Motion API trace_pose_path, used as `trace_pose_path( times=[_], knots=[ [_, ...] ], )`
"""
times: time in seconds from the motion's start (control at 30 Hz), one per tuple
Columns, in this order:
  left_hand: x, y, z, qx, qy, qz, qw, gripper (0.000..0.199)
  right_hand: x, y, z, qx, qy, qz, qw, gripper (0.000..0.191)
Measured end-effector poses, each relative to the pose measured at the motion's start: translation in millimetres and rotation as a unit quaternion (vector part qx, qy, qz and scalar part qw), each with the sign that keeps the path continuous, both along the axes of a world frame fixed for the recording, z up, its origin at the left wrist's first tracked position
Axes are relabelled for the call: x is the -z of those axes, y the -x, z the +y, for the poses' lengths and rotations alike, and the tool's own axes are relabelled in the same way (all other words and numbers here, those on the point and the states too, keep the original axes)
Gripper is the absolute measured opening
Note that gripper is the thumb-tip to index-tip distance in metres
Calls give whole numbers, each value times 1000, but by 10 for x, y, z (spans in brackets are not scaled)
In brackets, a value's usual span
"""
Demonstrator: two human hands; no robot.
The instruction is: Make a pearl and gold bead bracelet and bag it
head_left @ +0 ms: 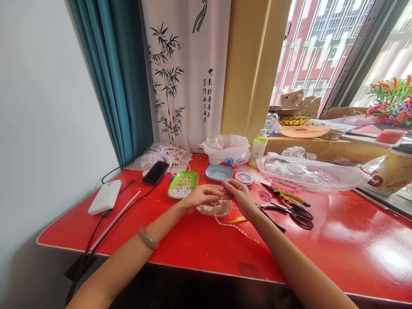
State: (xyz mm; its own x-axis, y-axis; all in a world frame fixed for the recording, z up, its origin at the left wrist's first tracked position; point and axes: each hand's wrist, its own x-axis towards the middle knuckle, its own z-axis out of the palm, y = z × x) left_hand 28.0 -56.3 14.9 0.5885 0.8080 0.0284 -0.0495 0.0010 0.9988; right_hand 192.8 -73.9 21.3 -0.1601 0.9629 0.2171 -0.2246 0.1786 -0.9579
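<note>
My left hand (203, 197) is closed in a pinch over the beige tray (230, 210), which holds small gold-coloured beads. From near its fingertips a bead strand (230, 224) of white and gold beads runs down across the red tabletop. My right hand (237, 192) faces it, thumb and fingers pressed together; whatever lies in that pinch is too small to make out. Left of the hands is a green tray (171, 192) with white pearl beads and gold beads. Behind them sits a blue tray (210, 177) with tiny pieces in it.
Right of my hands lie yellow-black pliers (286, 198), black scissors (301, 218) and a small round lid (243, 177). Plastic bags (227, 149) and a bottle (258, 148) stand behind. A phone (156, 173), a white power bank (104, 197) and cables are at left.
</note>
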Motion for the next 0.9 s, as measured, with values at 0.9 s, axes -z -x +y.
trace_pose_path(
  times=[0.9],
  knots=[
    [-71,236,297,-300,-48,-289,908,15,-6,38,-57,-218,192,-29,956,18]
  ],
)
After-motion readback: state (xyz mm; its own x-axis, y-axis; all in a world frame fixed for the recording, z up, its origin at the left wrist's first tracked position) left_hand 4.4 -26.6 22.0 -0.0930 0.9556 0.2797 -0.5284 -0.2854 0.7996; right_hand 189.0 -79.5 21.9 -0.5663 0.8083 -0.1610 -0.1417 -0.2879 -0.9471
